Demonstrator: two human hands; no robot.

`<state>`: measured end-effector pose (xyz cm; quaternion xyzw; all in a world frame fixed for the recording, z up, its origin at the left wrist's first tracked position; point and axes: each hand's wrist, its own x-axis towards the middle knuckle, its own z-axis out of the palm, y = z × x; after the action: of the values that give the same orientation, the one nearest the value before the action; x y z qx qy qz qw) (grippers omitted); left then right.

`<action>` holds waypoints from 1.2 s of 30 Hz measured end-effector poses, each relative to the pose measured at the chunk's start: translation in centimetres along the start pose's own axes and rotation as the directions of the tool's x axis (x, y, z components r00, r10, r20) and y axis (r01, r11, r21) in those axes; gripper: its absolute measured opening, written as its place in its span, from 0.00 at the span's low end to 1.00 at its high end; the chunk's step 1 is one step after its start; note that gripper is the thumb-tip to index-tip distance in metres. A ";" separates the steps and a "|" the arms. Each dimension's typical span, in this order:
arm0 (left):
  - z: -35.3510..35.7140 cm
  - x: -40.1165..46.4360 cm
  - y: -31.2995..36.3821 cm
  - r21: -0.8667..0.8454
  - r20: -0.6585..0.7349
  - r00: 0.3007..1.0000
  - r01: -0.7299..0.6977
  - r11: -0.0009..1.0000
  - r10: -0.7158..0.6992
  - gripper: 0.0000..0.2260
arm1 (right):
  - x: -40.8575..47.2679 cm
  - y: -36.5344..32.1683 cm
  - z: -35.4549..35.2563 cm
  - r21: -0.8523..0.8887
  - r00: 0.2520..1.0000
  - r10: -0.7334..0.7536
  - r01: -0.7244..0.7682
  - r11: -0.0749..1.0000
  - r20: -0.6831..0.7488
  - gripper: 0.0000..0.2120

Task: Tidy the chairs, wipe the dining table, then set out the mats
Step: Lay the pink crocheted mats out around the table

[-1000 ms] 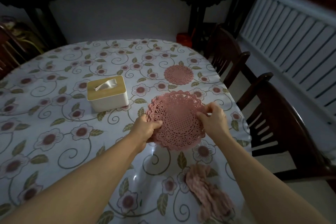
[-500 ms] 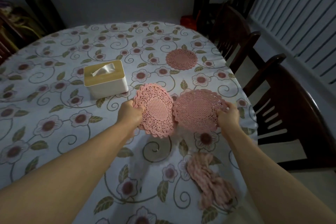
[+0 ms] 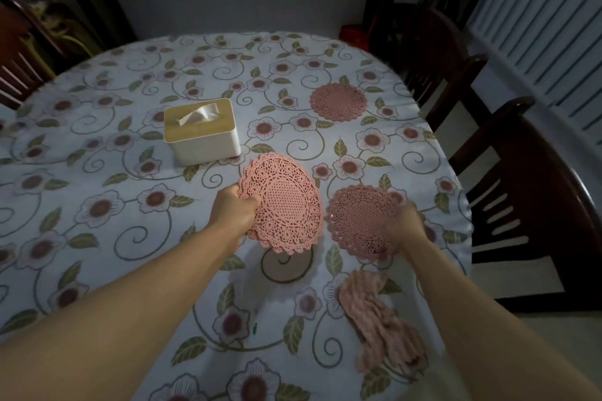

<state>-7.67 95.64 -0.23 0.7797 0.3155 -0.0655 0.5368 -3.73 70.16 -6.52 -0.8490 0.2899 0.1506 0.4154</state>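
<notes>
Mid-frame, the left hand (image 3: 233, 210) grips the spare mats (image 3: 283, 205); the right hand (image 3: 405, 221) pinches one mat (image 3: 360, 218) low over the bench (image 3: 97, 156), probably laying a place by the chair (image 3: 534, 192).

Pink lace mats (image 3: 286, 205) – white tablecloth (image 3: 97, 172), maroon flowers; pink checked cloth (image 3: 381, 325).

Dining table (image 3: 97, 238): oval, floral cloth, chairs pulled close on right side.
Pink lace mat (image 3: 338, 102): round, flat on table, far right, beyond tissue box (image 3: 202, 130).
Second mat (image 3: 363, 220): flat near table's right edge.
Mat stack (image 3: 286, 205): tilted up, just right of tissue box.
Pink cloth (image 3: 381, 322): crumpled, near edge.
</notes>
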 end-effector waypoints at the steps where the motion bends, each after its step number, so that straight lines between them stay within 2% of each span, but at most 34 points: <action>1: -0.3 -0.3 0.2 -0.016 0.000 1.000 0.004 1.000 -0.004 0.20 | -1.0 -0.6 -0.2 0.106 1.000 -0.015 0.014 0.994 0.007 0.29; 2: -0.8 -0.7 0.4 -0.029 -0.006 1.000 0.002 1.000 -0.002 0.20 | -2.0 -1.5 -0.2 0.118 0.996 -0.072 0.065 0.991 0.048 0.31; 3: -1.2 -0.9 0.7 -0.037 -0.014 1.000 0.000 0.999 0.000 0.21 | -3.3 -2.4 -0.1 0.138 0.982 -0.114 0.094 0.986 0.150 0.30; 6: -3.0 -1.9 1.4 -0.105 -0.029 1.000 -0.010 0.994 0.007 0.20 | -6.6 -5.0 0.9 0.248 0.856 -0.245 0.143 0.958 0.456 0.22; 8: -4.6 -2.4 1.6 -0.111 -0.054 0.998 -0.015 0.994 0.009 0.22 | -8.7 -7.1 1.8 0.301 0.784 -0.302 0.154 0.941 0.542 0.14; 10: -7.3 -2.5 1.2 -0.149 -0.090 0.996 -0.014 0.989 0.001 0.25 | -10.9 -9.4 3.3 0.331 0.789 -0.330 0.171 0.928 0.518 0.12; 13: -10.2 -2.3 0.7 -0.177 -0.093 0.996 -0.018 0.984 0.002 0.30 | -12.6 -11.6 4.9 0.321 0.829 -0.357 0.230 0.919 0.430 0.16; 16: -14.6 -1.8 -1.0 -0.233 -0.081 0.996 0.011 0.972 -0.030 0.31 | -15.2 -13.9 7.5 0.282 0.809 -0.417 0.322 0.904 0.414 0.15; 21: -23.0 -1.5 -4.8 -0.440 -0.027 0.992 0.097 0.893 -0.121 0.07 | -20.1 -17.3 13.9 0.237 0.795 -0.494 0.435 0.869 0.353 0.13; 27: -34.4 1.5 -11.0 -0.499 -0.018 0.994 0.087 0.862 -0.111 0.17 | -26.4 -20.5 24.8 0.153 0.782 -0.573 0.552 0.819 0.244 0.11; 31: -40.8 2.7 -14.3 -0.520 -0.032 0.997 0.049 0.853 -0.076 0.13 | -30.1 -22.1 31.0 0.175 0.800 -0.545 0.516 0.839 0.251 0.11; 36: -46.1 5.0 -17.5 -0.422 -0.139 0.989 -0.015 0.907 -0.048 0.18 | -31.9 -23.7 36.4 0.130 0.826 -0.494 0.477 0.869 0.270 0.11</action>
<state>-24.47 142.15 2.75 0.6453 0.3674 0.0571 0.6673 -14.67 122.30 1.74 -0.8504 0.0033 0.1566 0.5022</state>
